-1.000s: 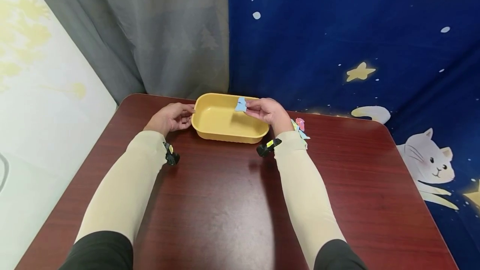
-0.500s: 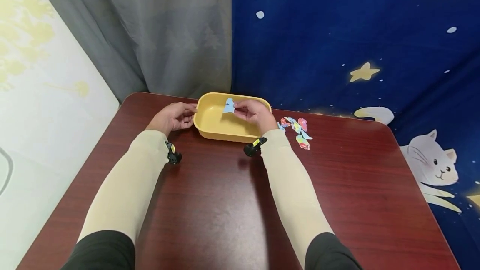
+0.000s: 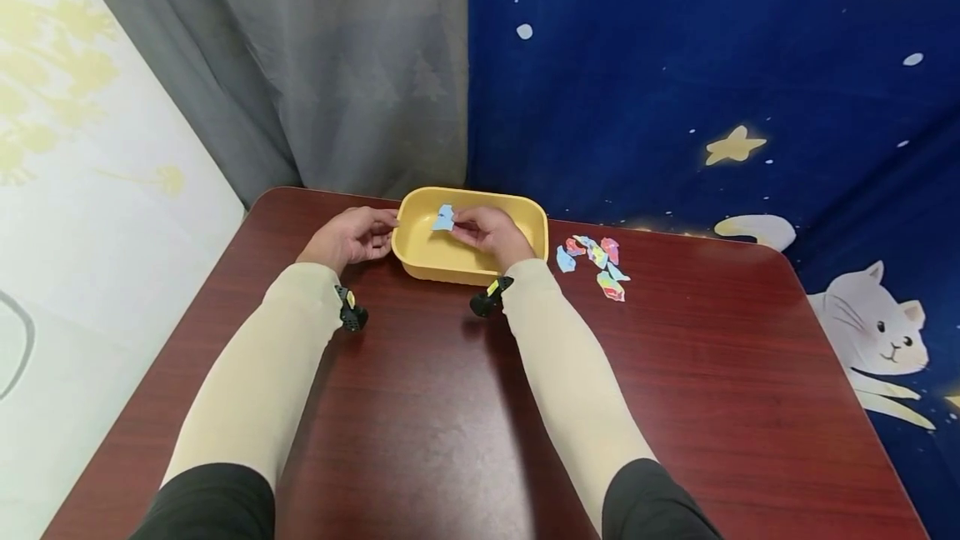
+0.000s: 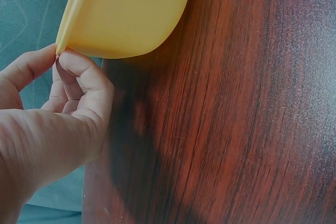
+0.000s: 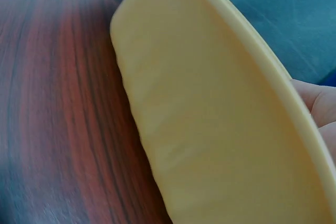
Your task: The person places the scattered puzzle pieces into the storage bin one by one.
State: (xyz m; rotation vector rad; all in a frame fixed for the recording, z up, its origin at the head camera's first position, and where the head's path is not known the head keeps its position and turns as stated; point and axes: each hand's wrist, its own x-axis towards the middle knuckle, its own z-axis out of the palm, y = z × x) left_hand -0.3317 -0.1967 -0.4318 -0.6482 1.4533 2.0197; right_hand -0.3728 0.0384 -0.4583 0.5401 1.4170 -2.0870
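Observation:
A yellow plastic basin [image 3: 420, 267] stands at the far edge of the table. My left hand [image 3: 352, 236] pinches its left rim between thumb and fingers; the left wrist view shows this grip on the rim [image 4: 64, 24] closely. Over the basin's inside, my right hand [image 3: 486, 232] pinches a torn piece of light blue paper [image 3: 443, 217] by its right side. In the right wrist view the basin's outer wall [image 5: 210, 98] hides most of the right hand [image 5: 320, 108] and all of the paper.
Several torn paper scraps [image 3: 597, 257], blue, red and multicoloured, lie on the table right of the basin. The reddish-brown wooden table [image 3: 420, 407] stretches toward me. Behind it hang a grey curtain [image 3: 375, 65] and a blue starry cloth [image 3: 637, 90]. A white wall [image 3: 97, 232] borders the left side.
My right hand has moved left and slightly down over the basin with the blue paper. Scraps its forearm covered now show. My left hand stays at the rim.

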